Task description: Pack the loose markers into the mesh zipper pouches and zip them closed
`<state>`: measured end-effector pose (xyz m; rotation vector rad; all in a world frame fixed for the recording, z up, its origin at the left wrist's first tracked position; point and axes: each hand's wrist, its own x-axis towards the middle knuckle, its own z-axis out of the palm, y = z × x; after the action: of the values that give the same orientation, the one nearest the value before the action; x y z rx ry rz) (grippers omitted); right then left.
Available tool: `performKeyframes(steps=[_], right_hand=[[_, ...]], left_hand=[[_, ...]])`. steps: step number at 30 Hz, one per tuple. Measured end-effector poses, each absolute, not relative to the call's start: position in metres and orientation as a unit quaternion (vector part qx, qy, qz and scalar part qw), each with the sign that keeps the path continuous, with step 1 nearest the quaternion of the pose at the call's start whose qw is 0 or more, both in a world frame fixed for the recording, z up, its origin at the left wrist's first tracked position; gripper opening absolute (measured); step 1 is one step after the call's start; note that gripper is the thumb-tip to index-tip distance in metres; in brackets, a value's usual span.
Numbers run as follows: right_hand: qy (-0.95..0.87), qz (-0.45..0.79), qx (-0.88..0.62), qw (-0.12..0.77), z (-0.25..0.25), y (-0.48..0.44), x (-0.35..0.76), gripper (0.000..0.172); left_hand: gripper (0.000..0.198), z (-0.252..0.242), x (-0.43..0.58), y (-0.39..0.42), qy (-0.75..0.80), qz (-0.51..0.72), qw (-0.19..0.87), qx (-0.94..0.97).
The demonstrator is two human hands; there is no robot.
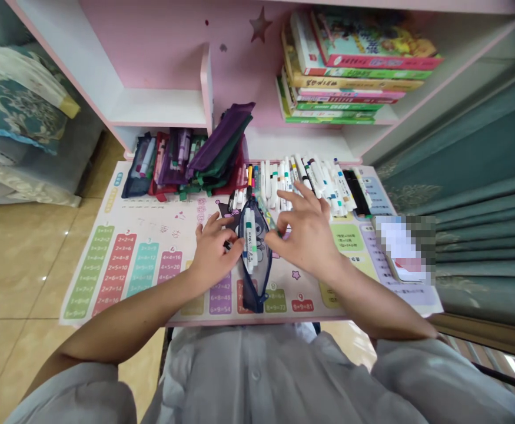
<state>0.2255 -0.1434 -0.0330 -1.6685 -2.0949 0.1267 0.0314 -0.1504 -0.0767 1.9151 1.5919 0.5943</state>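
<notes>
A dark blue mesh zip pouch (263,280) lies open in front of me, its long axis pointing toward my body. White markers (251,238) with green bands rest in its opening. My left hand (217,247) pinches the pouch's left edge between thumb and fingers. On the other side, my right hand (303,232) has thumb and index finger closed on a slim marker (269,215), tilted over the pouch's upper right edge; its other fingers are spread. Many loose white markers (316,176) lie in a row beyond my right hand.
Filled mesh pouches (173,159) and a stack of flat purple, green and red pouches (224,150) sit at the back left. Books (349,88) are piled on the pink shelf (162,106). A phone (401,247) lies right on the printed mat (186,221); a curtain (473,194) hangs beyond.
</notes>
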Motion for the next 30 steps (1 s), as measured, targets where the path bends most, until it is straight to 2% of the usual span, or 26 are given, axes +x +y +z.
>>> performKeyframes(steps=[4, 9, 16, 26, 30], right_hand=[[-0.780, 0.050, -0.584, 0.221, -0.042, -0.169, 0.224, 0.022], [-0.784, 0.059, -0.598, 0.155, -0.055, -0.174, 0.210, 0.017], [-0.798, 0.063, -0.592, 0.093, -0.064, -0.170, 0.201, 0.024], [-0.797, 0.087, -0.593, 0.067, -0.064, -0.170, 0.199, 0.027], [-0.794, 0.093, -0.592, 0.104, -0.059, -0.164, 0.205, 0.028]], left_hand=[[0.021, -0.077, 0.032, -0.150, 0.597, 0.222, 0.284, 0.716], [0.021, -0.078, 0.033, -0.151, 0.597, 0.229, 0.285, 0.714], [0.022, -0.079, 0.032, -0.151, 0.592, 0.238, 0.288, 0.714], [0.021, -0.079, 0.032, -0.151, 0.594, 0.234, 0.286, 0.714], [0.021, -0.077, 0.032, -0.151, 0.594, 0.231, 0.289, 0.715]])
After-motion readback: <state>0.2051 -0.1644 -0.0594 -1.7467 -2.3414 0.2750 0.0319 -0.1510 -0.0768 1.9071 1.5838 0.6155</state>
